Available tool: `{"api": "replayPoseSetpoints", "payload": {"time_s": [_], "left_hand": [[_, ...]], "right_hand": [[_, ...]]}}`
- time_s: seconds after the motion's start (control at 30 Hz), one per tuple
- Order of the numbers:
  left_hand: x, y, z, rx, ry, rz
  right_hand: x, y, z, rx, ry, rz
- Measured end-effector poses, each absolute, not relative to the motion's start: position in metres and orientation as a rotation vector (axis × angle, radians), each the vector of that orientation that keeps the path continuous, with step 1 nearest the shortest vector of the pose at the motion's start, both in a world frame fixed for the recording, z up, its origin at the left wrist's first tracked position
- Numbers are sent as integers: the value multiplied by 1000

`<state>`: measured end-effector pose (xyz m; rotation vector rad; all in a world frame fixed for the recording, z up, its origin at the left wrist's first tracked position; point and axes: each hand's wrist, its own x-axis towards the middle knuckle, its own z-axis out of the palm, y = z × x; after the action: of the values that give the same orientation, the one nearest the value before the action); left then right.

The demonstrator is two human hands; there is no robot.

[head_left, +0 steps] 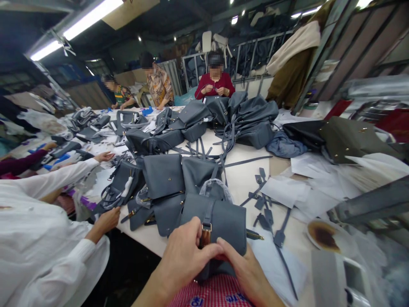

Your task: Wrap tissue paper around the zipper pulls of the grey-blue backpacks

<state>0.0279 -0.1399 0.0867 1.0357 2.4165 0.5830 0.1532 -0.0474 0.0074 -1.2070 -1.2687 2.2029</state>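
Handbag (pixel 217 226) of slate-grey leather, gripped in both hands at the table edge.

We find the left hand (pixel 188 253) closed over a brown strap buckle (pixel 206 234), and the right hand (pixel 243 268) gripping the bag's lower edge, just above our red checked apron (pixel 211 292). More grey bags (pixel 162 177) and cut straps (pixel 265 215) lie on the white worktable (pixel 252 187). A co-worker's hand (pixel 107 219) touches a bag at left.

The left hand (pixel 183 256) and right hand (pixel 243 273) hold a grey leather handbag (pixel 223 226).
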Motion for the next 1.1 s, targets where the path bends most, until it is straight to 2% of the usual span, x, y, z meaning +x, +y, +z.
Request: {"api": "replayPoseSetpoints", "payload": {"time_s": [0.07,0.27,0.63,0.8,1.1], "left_hand": [[25,-137,81,946,2391,591],[14,-130,70,800,2131,773],[4,-126,49,615,1756,925],[-3,-130,46,600,1659,934],[-9,-130,38,564,1555,974]], "right_hand": [[154,-46,5,-1226,-1287,2218],[153,-47,-4,-966,-1053,2528],[153,-44,-11,-971,-962,2556],[154,-46,-14,-1073,-1032,2502],[152,-48,-14,-965,-1022,2547]]}}
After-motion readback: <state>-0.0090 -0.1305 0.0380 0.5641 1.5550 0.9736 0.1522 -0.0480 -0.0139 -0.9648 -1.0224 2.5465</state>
